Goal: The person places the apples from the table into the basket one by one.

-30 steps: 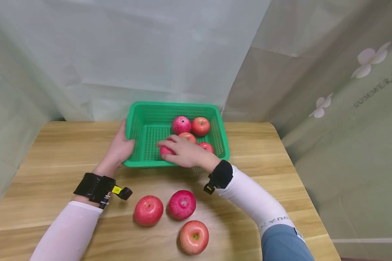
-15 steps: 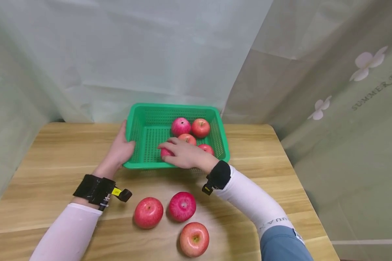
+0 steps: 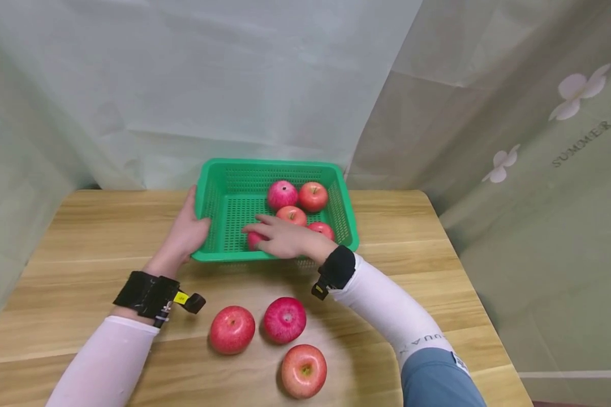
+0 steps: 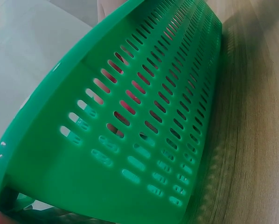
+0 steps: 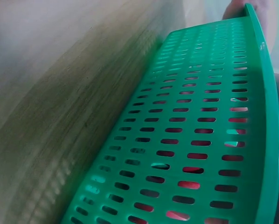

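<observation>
A green plastic basket [image 3: 275, 256] with slotted walls stands at the table's back edge. My left hand [image 3: 187, 226] grips its left rim, thumb inside and fingers beneath. Inside the basket, my right hand [image 3: 282, 236] reaches over the front rim and holds an apple [image 3: 253, 240] near the front wall, fingers over its top and thumb on the near side. The hand hides part of that apple. More apples fill the right half: a dark pink one [image 3: 282, 195], a red one [image 3: 313, 196], a paler one [image 3: 292, 215] and one by the wrist [image 3: 322, 229].
Three apples lie on the wooden table [image 3: 387, 316] before the basket: a red one [image 3: 232, 329], a dark pink one [image 3: 284, 320] and a pale red one [image 3: 304, 371]. A pale curtain [image 3: 234, 85] hangs behind the table. Both wrist views mostly show the basket's slotted wall.
My right hand has shifted slightly left with the apple under it, uncovering more of the paler apple behind. My left hand and the basket stay put.
</observation>
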Demonstrator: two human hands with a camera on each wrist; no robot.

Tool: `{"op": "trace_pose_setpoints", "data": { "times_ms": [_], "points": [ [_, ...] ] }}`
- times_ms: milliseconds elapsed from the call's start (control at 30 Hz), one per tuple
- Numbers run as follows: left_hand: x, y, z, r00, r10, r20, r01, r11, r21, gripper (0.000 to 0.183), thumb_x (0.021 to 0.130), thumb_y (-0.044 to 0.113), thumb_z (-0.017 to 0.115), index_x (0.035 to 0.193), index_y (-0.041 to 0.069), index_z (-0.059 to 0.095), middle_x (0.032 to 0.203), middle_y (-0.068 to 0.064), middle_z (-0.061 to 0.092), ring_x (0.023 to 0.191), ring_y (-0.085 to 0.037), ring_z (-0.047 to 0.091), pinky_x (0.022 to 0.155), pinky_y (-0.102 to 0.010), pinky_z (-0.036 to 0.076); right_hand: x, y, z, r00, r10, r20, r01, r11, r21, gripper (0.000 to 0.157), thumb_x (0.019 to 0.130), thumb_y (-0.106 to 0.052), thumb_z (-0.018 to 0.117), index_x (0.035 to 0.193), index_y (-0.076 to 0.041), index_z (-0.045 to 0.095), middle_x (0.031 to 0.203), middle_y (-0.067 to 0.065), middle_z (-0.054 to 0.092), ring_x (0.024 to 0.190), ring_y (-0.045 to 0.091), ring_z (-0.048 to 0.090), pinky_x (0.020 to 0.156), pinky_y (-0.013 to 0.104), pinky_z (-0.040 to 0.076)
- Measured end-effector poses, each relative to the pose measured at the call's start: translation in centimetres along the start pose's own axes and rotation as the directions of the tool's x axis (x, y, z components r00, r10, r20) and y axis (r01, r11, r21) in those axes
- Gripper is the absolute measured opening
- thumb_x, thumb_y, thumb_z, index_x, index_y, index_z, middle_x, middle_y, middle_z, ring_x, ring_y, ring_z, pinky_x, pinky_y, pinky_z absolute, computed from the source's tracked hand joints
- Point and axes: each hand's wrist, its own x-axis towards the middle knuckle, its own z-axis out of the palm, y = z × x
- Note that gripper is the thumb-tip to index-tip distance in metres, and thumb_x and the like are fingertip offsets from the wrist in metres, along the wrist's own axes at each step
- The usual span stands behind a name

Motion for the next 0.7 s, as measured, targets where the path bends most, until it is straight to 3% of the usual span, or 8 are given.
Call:
{"op": "trace_pose_setpoints", "data": {
  "times_ms": [167, 300, 467, 567, 700],
  "points": [
    [0.1, -0.1, -0.1, 1.000, 0.002, -0.006, -0.002, 1.000, 0.020, 0.092, 0.102, -0.004, 0.038, 0.172, 0.022, -0.015, 0.174, -0.027, 0.014, 0.141, -0.050, 0.041, 0.098, -0.060, 0.050, 0.4, -0.1, 0.0, 1.000, -0.014, -0.028, 0.013, 1.000, -0.006, 0.053, 0.110, -0.034, 0.051, 0.163, -0.029, 0.050, 0.172, 0.010, 0.035, 0.161, 0.021, 0.022, 0.120, 0.039, 0.040],
    [0.1, -0.3, -0.2, 1.000, -0.001, -0.011, 0.001, 1.000, 0.029, 0.091, 0.102, -0.004, 0.038, 0.172, 0.021, -0.016, 0.174, -0.029, 0.014, 0.140, -0.051, 0.042, 0.096, -0.060, 0.051, 0.5, -0.3, 0.1, 0.995, -0.039, -0.094, 0.044, 0.998, 0.048, 0.045, 0.108, -0.032, 0.059, 0.153, -0.026, 0.064, 0.160, 0.004, 0.054, 0.159, 0.018, 0.028, 0.098, 0.027, 0.052],
    [0.1, -0.2, -0.2, 1.000, 0.001, 0.002, -0.001, 1.000, 0.012, 0.091, 0.103, -0.002, 0.037, 0.172, 0.023, -0.016, 0.173, -0.029, 0.016, 0.130, -0.049, 0.049, 0.090, -0.057, 0.055, 0.0, -0.1, 0.3, 0.984, -0.065, -0.165, 0.076, 0.995, 0.064, 0.038, 0.110, -0.033, 0.059, 0.145, -0.023, 0.071, 0.144, -0.004, 0.068, 0.158, 0.018, 0.030, 0.075, 0.022, 0.051],
    [0.1, -0.2, -0.2, 1.000, -0.001, 0.006, 0.001, 1.000, 0.004, 0.091, 0.103, -0.003, 0.037, 0.171, 0.025, -0.017, 0.174, -0.028, 0.015, 0.129, -0.049, 0.050, 0.090, -0.057, 0.055, -0.3, 0.0, 0.4, 0.978, -0.090, -0.187, 0.103, 0.993, 0.061, 0.038, 0.110, -0.034, 0.058, 0.143, -0.021, 0.073, 0.142, -0.004, 0.070, 0.159, 0.020, 0.029, 0.081, 0.023, 0.053],
    [0.0, -0.2, -0.1, 1.000, 0.000, 0.002, 0.000, 1.000, -0.007, 0.091, 0.103, -0.004, 0.037, 0.171, 0.025, -0.017, 0.174, -0.027, 0.014, 0.132, -0.049, 0.047, 0.093, -0.059, 0.054, -0.7, 0.0, 0.4, 0.978, -0.106, -0.178, 0.114, 0.993, 0.039, 0.042, 0.111, -0.040, 0.055, 0.147, -0.023, 0.070, 0.156, 0.004, 0.058, 0.160, 0.024, 0.027, 0.111, 0.029, 0.047]
  ]
}}
